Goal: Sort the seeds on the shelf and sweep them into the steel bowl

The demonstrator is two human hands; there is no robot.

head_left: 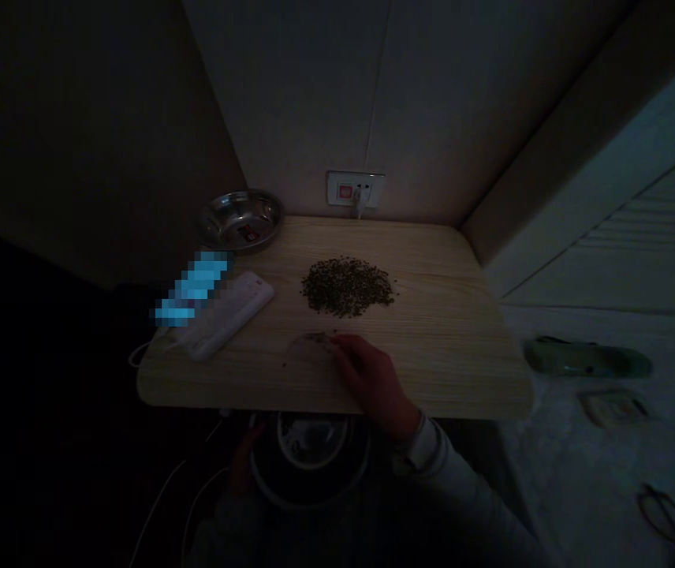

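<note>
A pile of small dark seeds or beans (348, 287) lies spread on the light wooden tabletop (449, 347). In front of the pile, my right hand (376, 383) pinches a thin, see-through piece (307, 345), perhaps a plastic scoop or film; its exact kind is too dim to tell. A few loose grains lie beside it. Below the table's front edge, my left hand (244, 460) has its fingers at the rim of a round container (311, 493) with a paler, shiny inner circle. Darkness hides most of that hand.
A steel bowl (240, 221) stands at the table's back left. A white power strip (231, 319) and a lit, blurred screen (192, 288) lie below it. A wall socket (355, 189) holds a plug. On the pale surface at right are a green case (589, 359) and glasses (669, 517).
</note>
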